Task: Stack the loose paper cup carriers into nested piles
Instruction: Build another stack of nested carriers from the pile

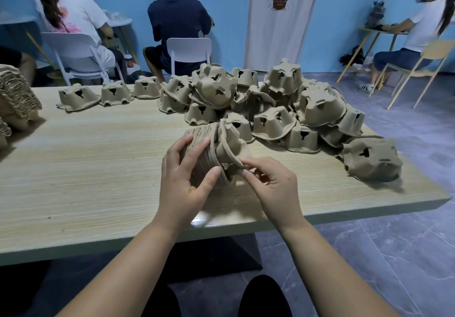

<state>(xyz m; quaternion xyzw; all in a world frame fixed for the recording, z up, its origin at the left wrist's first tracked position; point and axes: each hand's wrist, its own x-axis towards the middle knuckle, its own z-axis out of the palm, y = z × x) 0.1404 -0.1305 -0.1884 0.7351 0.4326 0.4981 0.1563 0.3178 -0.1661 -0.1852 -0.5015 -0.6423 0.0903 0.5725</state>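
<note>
On the wooden table (86, 169), the left hand (182, 181) is clamped around a nested pile of carriers (206, 149) lying on its side, while the right hand (273, 183) pinches the rim of the outermost carrier (229, 144). At two o'clock from the pile sits a heap of loose carriers (283, 105) (mostly upside down).

Matt, rough moulded-pulp carriers (273, 122) lie on a smooth wood-grain table (86, 169).
</note>
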